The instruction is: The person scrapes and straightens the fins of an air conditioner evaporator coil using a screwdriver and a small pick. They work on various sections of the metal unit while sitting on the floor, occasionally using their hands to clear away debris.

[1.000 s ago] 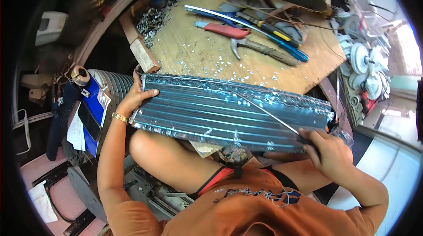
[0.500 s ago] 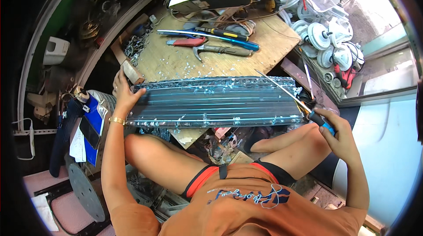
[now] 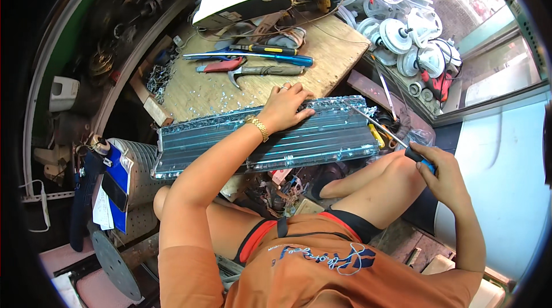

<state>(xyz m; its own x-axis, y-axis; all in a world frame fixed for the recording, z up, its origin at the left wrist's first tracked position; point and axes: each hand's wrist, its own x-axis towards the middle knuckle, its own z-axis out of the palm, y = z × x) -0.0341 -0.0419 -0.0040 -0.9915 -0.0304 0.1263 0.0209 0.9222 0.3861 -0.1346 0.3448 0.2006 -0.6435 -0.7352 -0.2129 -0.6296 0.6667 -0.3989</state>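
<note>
A long dark finned metal panel (image 3: 207,141) with shiny bluish strips and ragged long edges lies across in front of me, its far side against the wooden tabletop. My left hand (image 3: 283,108) grips its far edge near the middle, fingers over the edge and thumb on the face. In my right hand (image 3: 440,170) is a screwdriver (image 3: 415,156) with a black and blue handle, fingers closed round it. Its long thin shaft points up and left, reaching over the panel's right end. The exact contact of the tip is too small to tell.
A claw hammer (image 3: 259,70), a red-handled tool (image 3: 221,65) and a long blue-handled tool (image 3: 287,60) lie on the wooden tabletop (image 3: 198,95) among metal bits. Behind them sits a white machine housing (image 3: 247,6). White plastic parts (image 3: 397,35) fill the far right. A phone (image 3: 116,188) rests at left.
My left hand has moved right from the panel's left end to the middle of its far edge. The panel now sits slightly tilted, left end lower. My right hand keeps the screwdriver.
</note>
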